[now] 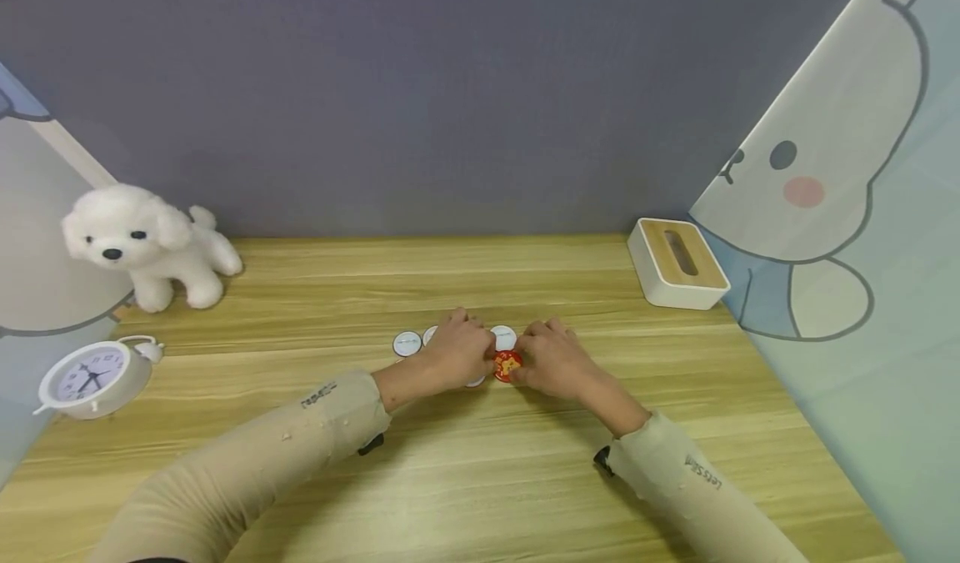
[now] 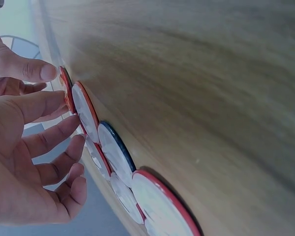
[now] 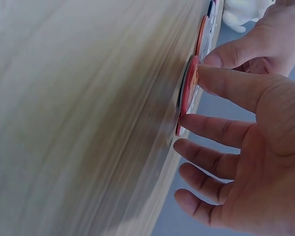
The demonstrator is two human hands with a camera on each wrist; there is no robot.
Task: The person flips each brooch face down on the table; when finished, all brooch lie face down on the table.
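Observation:
A red round disc [image 1: 507, 366] with a yellow cartoon figure lies face up between the two hands. My right hand [image 1: 555, 360] pinches its edge between thumb and index finger [image 3: 216, 129], the other fingers spread. In the right wrist view, the red disc [image 3: 189, 83] seems to lie over another dark-edged disc. My left hand [image 1: 457, 353] comes from the other side, its thumb touching the red disc and its fingers loosely bent. White-faced discs [image 2: 117, 152] with coloured rims lie in two rows beneath and beside the left hand, which partly hides them in the head view.
A white disc [image 1: 503, 338] lies just behind the red one. At the left stand a white plush dog [image 1: 142, 246] and a white alarm clock [image 1: 96, 378]. A tissue box [image 1: 678, 264] sits at the back right of the wooden table [image 1: 465, 480], near the grey partition.

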